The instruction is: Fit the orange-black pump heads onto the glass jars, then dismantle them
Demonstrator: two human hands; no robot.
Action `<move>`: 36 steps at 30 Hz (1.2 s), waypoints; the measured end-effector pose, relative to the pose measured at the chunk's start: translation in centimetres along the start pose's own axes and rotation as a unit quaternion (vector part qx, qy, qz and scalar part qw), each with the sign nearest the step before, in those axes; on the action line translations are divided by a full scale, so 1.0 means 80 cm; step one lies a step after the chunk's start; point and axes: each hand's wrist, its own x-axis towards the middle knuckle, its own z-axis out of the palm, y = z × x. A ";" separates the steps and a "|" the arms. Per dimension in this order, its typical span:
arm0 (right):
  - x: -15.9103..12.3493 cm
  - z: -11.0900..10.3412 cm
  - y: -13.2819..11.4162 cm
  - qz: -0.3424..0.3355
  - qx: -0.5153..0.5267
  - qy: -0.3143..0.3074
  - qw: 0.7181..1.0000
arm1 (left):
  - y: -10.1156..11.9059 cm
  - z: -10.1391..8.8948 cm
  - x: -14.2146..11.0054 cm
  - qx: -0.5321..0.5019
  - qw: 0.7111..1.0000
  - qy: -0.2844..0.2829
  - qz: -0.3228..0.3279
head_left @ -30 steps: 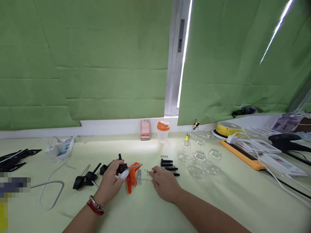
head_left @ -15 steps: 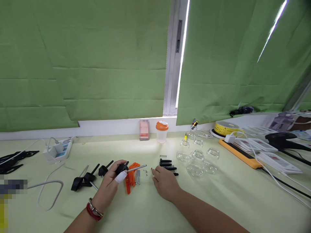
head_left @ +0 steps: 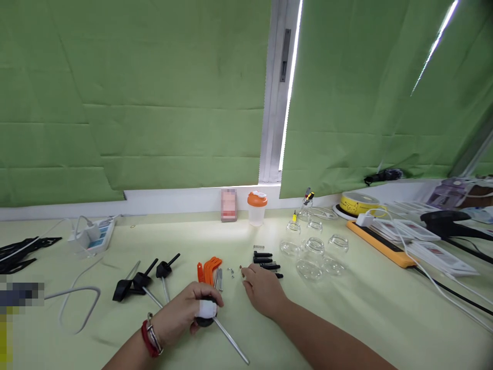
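My left hand (head_left: 188, 312), its thumb wrapped in white, is closed around a black plastic piece with a metal rod (head_left: 231, 340) that points down to the right. The fingers of my right hand (head_left: 264, 290) are drawn together low over the table; what they pinch, if anything, is too small to make out. Just left of those fingertips lie several tiny metal parts (head_left: 231, 272). Black cylindrical pieces (head_left: 262, 260) and a spring (head_left: 259, 247) lie beyond my right hand. Orange plastic pieces (head_left: 211, 270) and metal pins (head_left: 219, 280) lie beyond my left hand.
Several black pieces with rods (head_left: 142, 280) lie at the left. Clear glass jars (head_left: 314, 259) stand at the right, before an orange-edged power strip (head_left: 381, 245). An orange-lidded cup (head_left: 257, 208) stands by the wall. A white cable (head_left: 96, 303) curls at the left.
My left hand has moved toward me with the black piece, and the rod has swung from pointing right to pointing down right. My right hand has stayed nearly in place.
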 end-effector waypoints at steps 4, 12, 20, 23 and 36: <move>0.001 0.000 0.000 -0.005 -0.005 0.002 1.000 | 0.008 0.010 -0.001 0.032 0.997 -0.021 -0.069; 0.004 -0.005 -0.001 -0.009 -0.013 -0.009 1.000 | 0.000 0.012 0.000 0.044 0.998 0.000 -0.052; 0.000 -0.001 0.003 -0.046 -0.011 -0.006 0.999 | -0.001 0.019 0.003 0.141 0.987 0.063 -0.042; -0.002 -0.001 0.003 -0.041 -0.003 -0.006 0.999 | -0.004 0.017 0.004 0.219 0.971 0.089 0.039; -0.007 -0.002 0.003 -0.088 0.019 0.013 0.996 | -0.011 0.022 -0.008 0.502 0.840 0.090 0.185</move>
